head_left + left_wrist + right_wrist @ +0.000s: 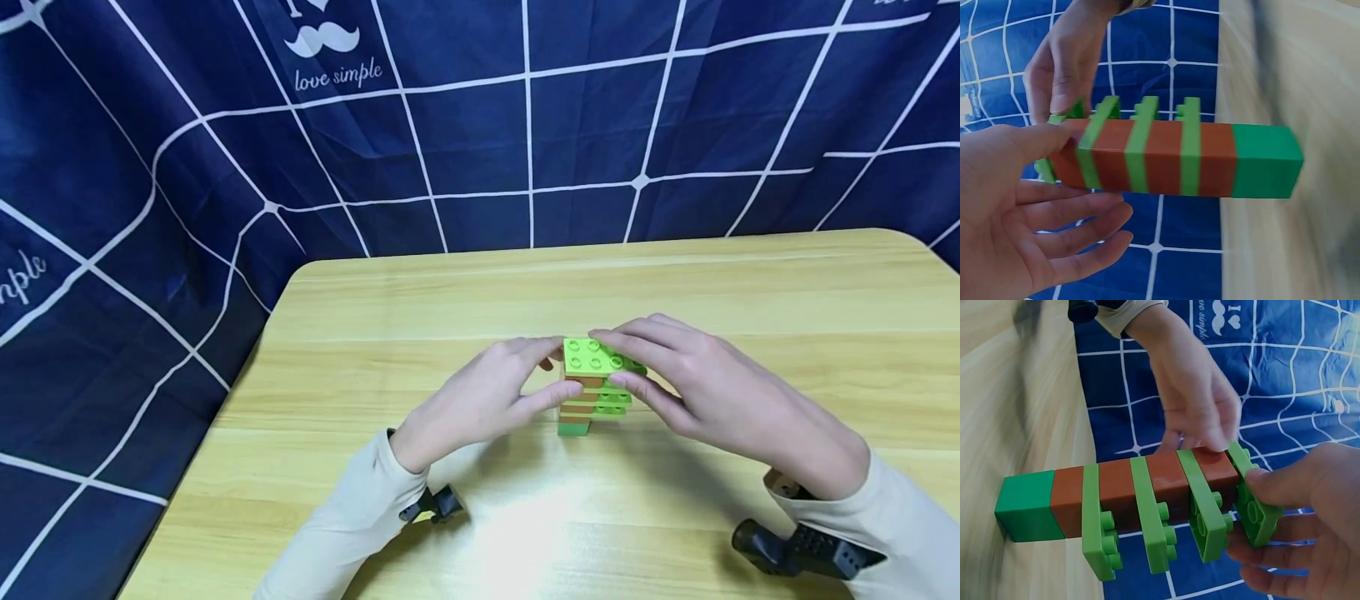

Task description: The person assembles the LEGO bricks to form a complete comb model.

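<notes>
A tower of toy building bricks (1112, 159) stands upright on the table, brown bricks alternating with light green plates above a darker green brick (1030, 508) at the bottom. The plates overhang on the right, their studs facing up. My left hand (498, 387) holds the upper tower from the left, thumb on the topmost brown brick (1215, 467). With thumb and fingers, my right hand (697, 375) pinches the overhanging end of the top light green plate (585, 356). That plate lies over the topmost brown brick; its underside joint is partly hidden by fingers.
The wooden table (420, 308) has a rounded back edge. A dark blue curtain with white lines (480, 142) hangs behind it and along its left side. Black cameras (806, 550) are strapped to both wrists, low over the tabletop.
</notes>
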Demonstrator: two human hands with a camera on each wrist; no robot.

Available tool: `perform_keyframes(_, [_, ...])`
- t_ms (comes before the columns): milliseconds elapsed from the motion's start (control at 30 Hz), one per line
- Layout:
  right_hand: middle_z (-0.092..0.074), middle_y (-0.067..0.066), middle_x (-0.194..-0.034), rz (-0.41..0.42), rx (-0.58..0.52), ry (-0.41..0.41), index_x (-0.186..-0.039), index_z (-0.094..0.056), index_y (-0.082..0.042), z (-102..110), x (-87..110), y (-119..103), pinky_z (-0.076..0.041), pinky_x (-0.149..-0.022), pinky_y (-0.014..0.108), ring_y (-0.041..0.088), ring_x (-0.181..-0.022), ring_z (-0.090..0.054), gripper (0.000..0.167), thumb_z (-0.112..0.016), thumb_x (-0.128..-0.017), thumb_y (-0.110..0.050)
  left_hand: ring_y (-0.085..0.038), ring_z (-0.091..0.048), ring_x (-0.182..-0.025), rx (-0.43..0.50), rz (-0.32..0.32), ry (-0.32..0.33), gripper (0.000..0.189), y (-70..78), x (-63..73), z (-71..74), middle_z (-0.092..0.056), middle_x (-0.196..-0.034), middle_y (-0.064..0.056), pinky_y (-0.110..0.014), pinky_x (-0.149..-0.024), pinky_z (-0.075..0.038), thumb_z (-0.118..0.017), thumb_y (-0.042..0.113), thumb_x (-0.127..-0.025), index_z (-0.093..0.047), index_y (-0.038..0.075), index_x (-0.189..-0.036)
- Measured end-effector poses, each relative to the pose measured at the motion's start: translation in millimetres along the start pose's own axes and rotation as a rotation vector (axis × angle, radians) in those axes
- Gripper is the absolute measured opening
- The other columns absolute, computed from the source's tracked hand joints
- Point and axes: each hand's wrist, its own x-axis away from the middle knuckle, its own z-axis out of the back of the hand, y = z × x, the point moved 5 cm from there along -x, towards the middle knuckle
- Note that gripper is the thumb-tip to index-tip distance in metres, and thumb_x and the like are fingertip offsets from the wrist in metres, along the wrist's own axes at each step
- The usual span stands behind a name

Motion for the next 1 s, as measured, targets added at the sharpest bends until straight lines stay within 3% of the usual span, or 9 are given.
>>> perform_keyframes(133, [-0.066,0.010,-0.105,0.021,0.029,0.011,-0.121,-0.063,0.001,0,-1.2,-2,-0.057,-0.075,0.043,0.024,-0.093,-0.063,0.057,-0.030,-0.104,-0.042,-0.012,-0.059,-0.109,0.028,0.017,0.048,0.052,3.9,2.1,6.9,-0.062,-0.123,-0.006,-0.024,-0.095,-0.049,-0.048,0.038,-0.102,-0.044,0.005,-0.142])
perform_keyframes(200, [-0.066,0.011,-0.105,0.034,0.043,0.018,-0.120,-0.064,0.003,0,-1.3,-3,-0.057,-0.075,0.043,0.025,-0.092,-0.063,0.057,-0.029,-0.105,-0.040,-0.014,-0.057,-0.115,-0.005,-0.001,0.071,0.052,9.2,-0.4,8.1,-0.059,-0.129,-0.007,-0.025,-0.100,-0.046,-0.044,0.036,-0.103,-0.041,0.004,-0.144])
perform_keyframes(400, [-0.066,0.011,-0.104,0.029,0.068,0.042,-0.121,-0.063,0.003,2,1.2,-4,-0.056,-0.074,0.041,0.025,-0.091,-0.063,0.057,-0.029,-0.105,-0.040,-0.021,-0.054,-0.123,-0.248,-0.092,0.124,0.045,25.8,-16.9,3.4,-0.057,-0.134,-0.011,-0.024,-0.108,-0.037,-0.031,0.028,-0.107,-0.050,0.000,-0.137])
perform_keyframes(533, [-0.065,0.011,-0.105,0.021,0.063,0.039,-0.122,-0.063,0.003,0,1.8,-4,-0.055,-0.074,0.040,0.024,-0.092,-0.063,0.057,-0.029,-0.105,-0.041,-0.023,-0.055,-0.122,-0.309,-0.091,0.116,0.044,26.2,-18.1,0.9,-0.058,-0.133,-0.013,-0.026,-0.109,-0.037,-0.031,0.025,-0.107,-0.055,-0.001,-0.132])
perform_keyframes(833, [-0.065,0.008,-0.105,0.012,0.036,0.009,-0.123,-0.061,0.002,-3,-1.5,-4,-0.055,-0.074,0.039,0.021,-0.092,-0.061,0.057,-0.030,-0.105,-0.042,-0.024,-0.054,-0.123,-0.440,-0.085,0.080,0.046,23.9,-11.0,2.8,-0.057,-0.133,-0.014,-0.029,-0.109,-0.037,-0.035,0.030,-0.106,-0.052,-0.003,-0.134])
perform_keyframes(1000, [-0.065,0.007,-0.106,-0.011,0.047,-0.003,-0.125,-0.060,0.002,-3,-1.7,-4,-0.054,-0.076,0.040,0.020,-0.094,-0.059,0.057,-0.032,-0.104,-0.044,-0.025,-0.055,-0.123,-0.511,-0.080,0.093,0.046,25.6,-8.5,3.7,-0.058,-0.132,-0.015,-0.031,-0.109,-0.039,-0.038,0.031,-0.106,-0.052,-0.003,-0.134])
